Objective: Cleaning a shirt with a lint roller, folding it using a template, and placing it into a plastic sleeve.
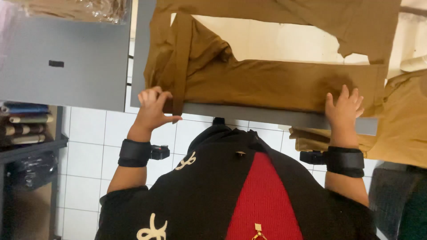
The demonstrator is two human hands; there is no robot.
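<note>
Brown cloth [267, 84] | left hand [151, 109] fingers pinching its edge | right hand [343, 109] fingers spread flat on it

The folded garment [271, 84] lies on the table [249, 114], along its near edge. The left hand [152, 109] rests at the garment's 8 o'clock corner, the right hand [343, 109] at 4 o'clock. A second table [62, 66] stands at 9 o'clock, a shelf [29, 126] below it at 7 o'clock.
</note>
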